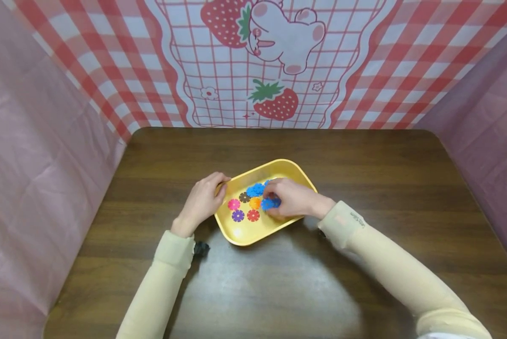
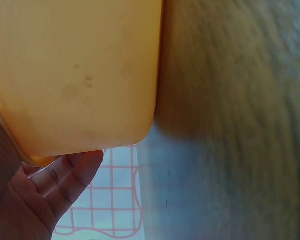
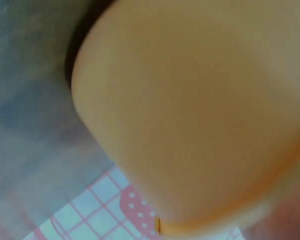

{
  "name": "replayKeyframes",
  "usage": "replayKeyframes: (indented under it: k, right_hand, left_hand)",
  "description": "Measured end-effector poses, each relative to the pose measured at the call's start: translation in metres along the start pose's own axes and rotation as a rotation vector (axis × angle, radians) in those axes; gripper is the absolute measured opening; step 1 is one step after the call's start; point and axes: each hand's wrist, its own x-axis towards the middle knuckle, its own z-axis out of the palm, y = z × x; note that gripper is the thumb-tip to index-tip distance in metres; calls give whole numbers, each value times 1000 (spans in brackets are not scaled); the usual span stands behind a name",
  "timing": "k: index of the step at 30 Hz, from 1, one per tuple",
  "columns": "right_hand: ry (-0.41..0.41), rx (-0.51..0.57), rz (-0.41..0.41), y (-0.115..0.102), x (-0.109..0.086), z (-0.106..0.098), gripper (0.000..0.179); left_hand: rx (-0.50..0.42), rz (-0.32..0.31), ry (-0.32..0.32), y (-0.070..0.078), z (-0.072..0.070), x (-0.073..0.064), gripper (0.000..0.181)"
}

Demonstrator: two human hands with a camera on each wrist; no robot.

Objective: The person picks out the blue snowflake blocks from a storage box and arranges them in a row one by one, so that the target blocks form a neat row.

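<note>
A yellow plastic tray (image 1: pixel 236 234) lies at an angle on the table. My left hand (image 1: pixel 202 197) grips its left rim; the left wrist view shows fingers (image 2: pixel 72 182) bent at the tray's outer wall (image 2: pixel 85 55). Inside, my right hand (image 1: pixel 295 196) pinches blue snowflake discs (image 1: pixel 270 203), partly hidden by its fingers. Beside them is a heap of blue discs (image 1: pixel 255 189). Single discs lie to the left: brown (image 1: pixel 244 197), pink (image 1: pixel 233 204), purple (image 1: pixel 238 215), red (image 1: pixel 253 215) and orange (image 1: pixel 255 203). In the right wrist view, the tray wall (image 3: pixel 180 110) blocks the pinch.
The dark wooden table (image 1: pixel 363 165) extends around the tray. Behind it hangs a red-checked cloth (image 1: pixel 385 80) with strawberries, and pink curtains (image 1: pixel 37 155) flank both sides. A small black object (image 1: pixel 201 249) sits by the left cuff.
</note>
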Motion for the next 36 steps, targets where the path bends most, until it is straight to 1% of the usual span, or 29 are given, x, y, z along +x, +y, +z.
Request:
replayKeyframes:
  k: [3,7,14,17,21,24,26,32,36]
  right_hand:
    - [20,11,14,-1,-5,-10,24]
    - [46,17,63,-4,-15,-27,29]
    - [78,5,149,-1,-40,-48,36]
    - [121,1,144,4,-54,-53,34]
    - [210,-22,99,14,-75,-59,31]
    - [262,-38,79,21,-90,-59,29]
    - [281,-37,84,25,-101,-58,27]
    - [276,-37,137,35,-131,-43,29]
    - [275,-25,164,41,-145,-32,29]
  left_hand:
    - [-1,0,-2,0,0,0,13]
    - [-2,7,4,-1,0,0,13]
    - [-10,21,19,-2,1,-1,12]
    - [-13,13,15,-2,0,0,12]
    - [-18,7,8,-2,0,0,12]
    - [-19,1,1,-2,0,1,13]
    - [-18,-3,-3,-2,0,1,13]
    - [-27,-4,-2,-1,0,1,13]
    - [-30,-13,-9,-1,0,1,13]
